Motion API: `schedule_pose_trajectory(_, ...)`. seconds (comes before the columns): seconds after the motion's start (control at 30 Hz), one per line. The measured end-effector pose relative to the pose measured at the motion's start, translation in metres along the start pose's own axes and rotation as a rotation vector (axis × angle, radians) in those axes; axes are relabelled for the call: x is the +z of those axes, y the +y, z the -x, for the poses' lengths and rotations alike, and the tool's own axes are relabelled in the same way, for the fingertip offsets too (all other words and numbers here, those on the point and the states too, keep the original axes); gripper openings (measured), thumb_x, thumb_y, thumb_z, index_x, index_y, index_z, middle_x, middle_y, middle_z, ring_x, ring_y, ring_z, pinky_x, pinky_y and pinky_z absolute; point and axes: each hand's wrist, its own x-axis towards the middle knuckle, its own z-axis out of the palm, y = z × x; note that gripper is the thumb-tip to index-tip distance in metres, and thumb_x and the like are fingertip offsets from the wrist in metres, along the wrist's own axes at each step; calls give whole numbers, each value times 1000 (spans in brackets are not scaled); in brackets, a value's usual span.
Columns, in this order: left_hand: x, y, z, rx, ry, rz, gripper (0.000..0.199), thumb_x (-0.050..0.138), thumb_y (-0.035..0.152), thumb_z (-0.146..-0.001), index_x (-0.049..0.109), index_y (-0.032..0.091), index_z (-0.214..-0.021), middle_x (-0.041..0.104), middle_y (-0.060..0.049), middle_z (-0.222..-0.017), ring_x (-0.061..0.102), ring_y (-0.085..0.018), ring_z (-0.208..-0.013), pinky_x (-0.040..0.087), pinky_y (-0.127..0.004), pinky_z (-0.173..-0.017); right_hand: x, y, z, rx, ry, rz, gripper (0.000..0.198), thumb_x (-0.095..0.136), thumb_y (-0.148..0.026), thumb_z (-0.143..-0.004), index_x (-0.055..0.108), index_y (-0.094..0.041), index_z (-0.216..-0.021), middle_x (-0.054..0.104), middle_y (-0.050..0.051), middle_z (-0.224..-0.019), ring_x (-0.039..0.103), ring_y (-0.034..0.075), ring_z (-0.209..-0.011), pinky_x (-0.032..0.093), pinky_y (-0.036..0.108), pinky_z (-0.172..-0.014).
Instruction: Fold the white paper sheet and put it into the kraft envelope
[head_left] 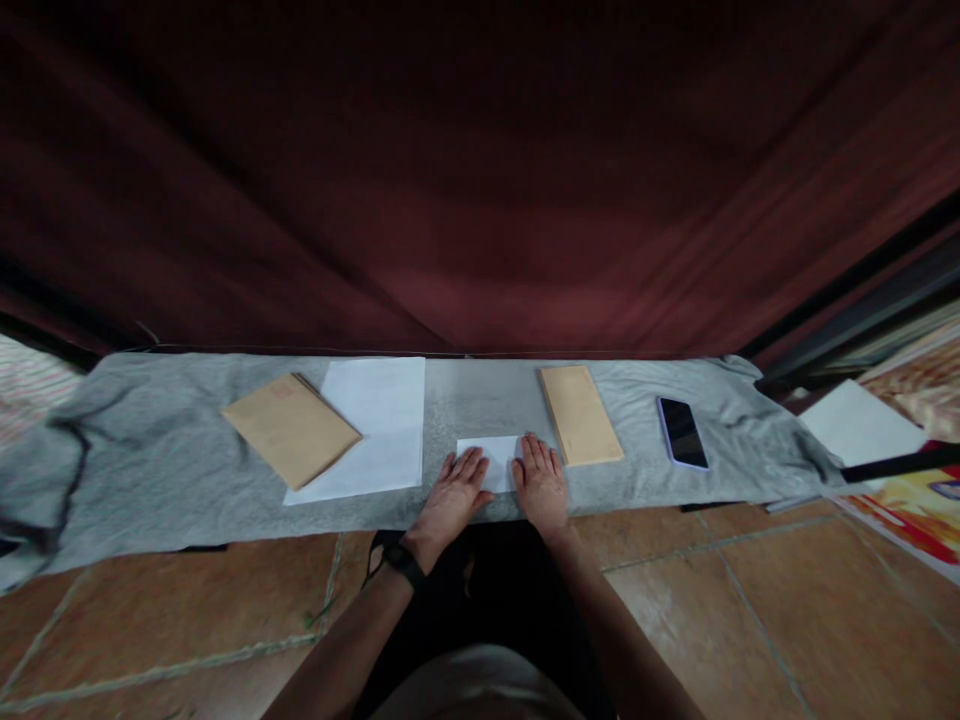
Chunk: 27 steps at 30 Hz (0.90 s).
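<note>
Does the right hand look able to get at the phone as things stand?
Likely yes: the right hand rests flat on the small white paper, gripping nothing; the low brown envelope stack lies partly between, but the phone is uncovered.

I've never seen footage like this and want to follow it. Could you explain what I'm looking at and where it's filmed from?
There is no machine here: a person works with two bare hands. The single picture comes from a camera worn on their head, looking forward and down.

The left hand, with a dark band on its wrist, and the right hand lie flat on a small white paper; neither grips it.

On the grey cloth, to the left, brown envelopes partly cover larger white paper. To the right are a brown stack and, farther over, a phone.
</note>
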Motion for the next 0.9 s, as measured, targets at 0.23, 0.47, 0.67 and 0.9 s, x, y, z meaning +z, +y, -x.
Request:
schedule_pose_trajectory(0.23,-5,6,5,-14,51,45,47,56,38,-96,56,14,-136,49,-17,-151,44,-29,-141,33,-49,-118,-2,2,-1,-4,-11,-16,50,36,-29,-104,43,-12,-150,48,13,-153,42,26,-141,29,46,-118)
schedule_pose_trajectory(0.47,-12,22,-7,-186,65,98,39,48,33,-99,59,16,-133,55,-14,-146,53,-28,-132,42,-49,-109,-3,4,-3,-17,-50,-24,50,36,-29,-103,43,-11,-149,48,13,-153,41,26,-142,29,46,-118)
schedule_pose_trajectory(0.67,-11,28,-4,-242,102,49,37,43,23,-98,62,17,-129,60,-12,-141,56,-28,-128,42,-49,-107,-2,6,-3,-24,-46,-33,50,37,-29,-103,43,-11,-149,49,13,-152,41,26,-143,30,45,-118)
schedule_pose_trajectory(0.9,-10,21,-28,-287,142,21,44,39,29,-100,56,13,-138,54,-13,-148,52,-29,-133,41,-47,-110,-6,4,-6,-16,-40,-40,49,38,-27,-103,44,-11,-149,48,14,-152,41,25,-142,29,46,-119)
